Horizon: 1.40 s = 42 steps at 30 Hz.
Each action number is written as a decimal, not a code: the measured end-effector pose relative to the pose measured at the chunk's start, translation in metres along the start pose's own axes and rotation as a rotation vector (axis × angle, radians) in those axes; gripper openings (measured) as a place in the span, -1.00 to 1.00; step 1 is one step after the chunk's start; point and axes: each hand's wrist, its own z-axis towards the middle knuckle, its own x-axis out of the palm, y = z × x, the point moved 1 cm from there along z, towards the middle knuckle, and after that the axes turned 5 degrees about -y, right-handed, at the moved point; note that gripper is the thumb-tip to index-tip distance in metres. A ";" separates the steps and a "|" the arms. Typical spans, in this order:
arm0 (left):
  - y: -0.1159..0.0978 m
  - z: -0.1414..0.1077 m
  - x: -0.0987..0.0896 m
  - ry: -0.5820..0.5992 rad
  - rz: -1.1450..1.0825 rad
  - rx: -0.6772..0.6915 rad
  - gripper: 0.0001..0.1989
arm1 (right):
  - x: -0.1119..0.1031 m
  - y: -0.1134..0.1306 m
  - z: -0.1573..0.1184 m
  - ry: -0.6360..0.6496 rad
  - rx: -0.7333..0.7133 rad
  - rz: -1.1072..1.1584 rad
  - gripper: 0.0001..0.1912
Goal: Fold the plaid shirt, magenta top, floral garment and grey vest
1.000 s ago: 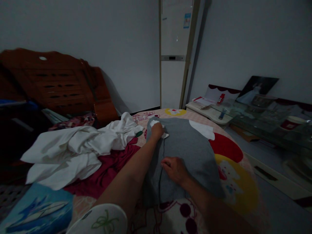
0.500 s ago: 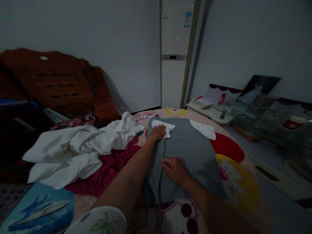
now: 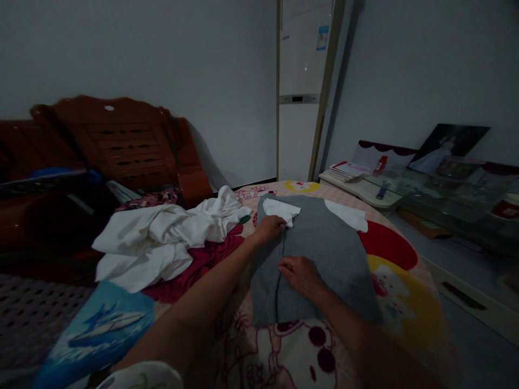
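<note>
A grey knitted garment (image 3: 324, 243) lies spread over a round, cartoon-patterned cloth (image 3: 259, 373). White fabric shows at its upper left (image 3: 279, 208) and a white sleeve-like piece (image 3: 346, 214) sticks out at its upper right. A dark line runs down the left part of the knit. At the upper end of this line, just below the left white part, my left hand (image 3: 270, 229) is closed in a pinch on the garment. Lower on the same line, my right hand (image 3: 302, 275) has its fingers pressed together on the knit. Both fingertips are partly hidden.
Left of the garment lie a crumpled white cloth (image 3: 162, 237) and a dark red cloth (image 3: 182, 281). A blue whale-print piece (image 3: 109, 319) is nearer me. Behind stands a wooden chair (image 3: 121, 140); at right, a glass-topped table (image 3: 441, 202) holds several items.
My left hand has left the flat white part and moved down to the dark line, its fingers now pinched. My right hand stays pinched at about the same spot. The view has turned slightly left.
</note>
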 end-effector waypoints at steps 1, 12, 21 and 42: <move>-0.005 -0.006 0.004 0.001 -0.029 0.062 -0.64 | 0.000 0.000 0.000 -0.001 -0.002 0.000 -0.82; -0.020 -0.014 0.026 0.008 0.025 0.184 -0.63 | -0.003 -0.001 -0.002 0.008 0.002 0.044 -0.81; -0.003 -0.009 0.044 -0.144 -0.181 0.143 -0.40 | -0.005 0.006 -0.009 0.069 -0.069 0.008 -0.79; -0.028 -0.021 0.043 0.071 0.143 0.165 -0.42 | -0.006 0.009 -0.006 0.105 -0.066 -0.182 -0.75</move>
